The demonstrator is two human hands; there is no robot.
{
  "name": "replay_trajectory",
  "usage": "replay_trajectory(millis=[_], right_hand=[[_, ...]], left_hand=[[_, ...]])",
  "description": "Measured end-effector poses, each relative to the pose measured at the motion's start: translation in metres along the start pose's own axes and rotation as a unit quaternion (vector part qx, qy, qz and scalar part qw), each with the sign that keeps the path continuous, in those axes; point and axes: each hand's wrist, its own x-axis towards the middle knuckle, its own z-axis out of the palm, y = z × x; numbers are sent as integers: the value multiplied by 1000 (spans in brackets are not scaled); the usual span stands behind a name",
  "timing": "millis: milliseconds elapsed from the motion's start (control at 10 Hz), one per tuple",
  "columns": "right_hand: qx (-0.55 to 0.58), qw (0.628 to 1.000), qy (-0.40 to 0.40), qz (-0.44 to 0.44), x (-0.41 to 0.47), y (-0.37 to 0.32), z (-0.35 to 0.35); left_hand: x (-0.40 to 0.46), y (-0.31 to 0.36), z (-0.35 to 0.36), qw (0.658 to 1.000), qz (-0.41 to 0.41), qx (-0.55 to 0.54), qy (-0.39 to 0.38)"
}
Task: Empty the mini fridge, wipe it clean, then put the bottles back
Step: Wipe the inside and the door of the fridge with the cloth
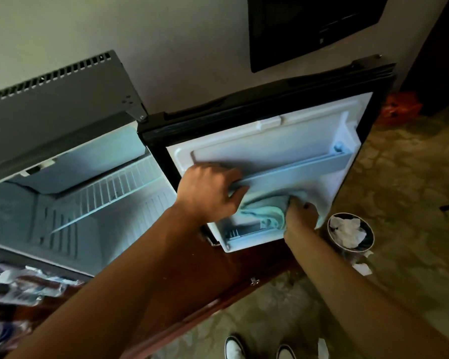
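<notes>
The mini fridge (pixel 62 203) stands open at the left, its white inside bare but for a wire shelf (pixel 119 190). Its door (pixel 270 141) is swung out to the right. My left hand (pixel 210 190) grips the rail of the upper door shelf (pixel 309 169). My right hand (pixel 300 213) presses a pale green cloth (pixel 265 212) into the lower door compartment, under that rail. Several bottles (pixel 18 286) lie blurred at the lower left, outside the fridge.
A round bin (pixel 350 233) full of crumpled white paper stands on the patterned floor right of the door, with scraps beside it. A dark wooden cabinet door (pixel 218 281) hangs open below the fridge. A black screen (pixel 314 27) is on the wall above.
</notes>
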Motion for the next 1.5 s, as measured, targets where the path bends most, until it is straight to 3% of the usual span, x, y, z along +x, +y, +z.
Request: replay_trajectory(millis=[100, 200, 300, 400, 500, 700, 1000, 1100, 1300, 1500], right_hand=[[42, 997, -29, 65, 8, 6, -3], [140, 983, 30, 114, 12, 2, -2], [141, 982, -15, 124, 8, -17, -7], [121, 990, -49, 61, 8, -29, -10], [181, 983, -12, -12, 5, -52, -14], [171, 978, 63, -97, 8, -65, -13], [192, 978, 64, 49, 39, -26, -16], [137, 986, 32, 90, 45, -8, -24], [134, 985, -28, 104, 43, -17, -28], [192, 981, 1, 29, 30, -47, -15]], left_hand=[[0, 2, -1, 1000, -5, 22, -8], [2, 6, 0, 997, -37, 40, -46], [11, 19, 3, 996, -62, 3, -57], [34, 43, 10, 995, -54, -55, -60], [61, 62, 21, 993, -66, -66, -70], [65, 58, 37, 986, -109, -117, -43], [62, 59, 42, 986, -111, -115, -37], [61, 58, 41, 987, -100, -116, -40], [61, 56, 42, 989, -96, -103, -47], [62, 57, 44, 989, -97, -106, -36]])
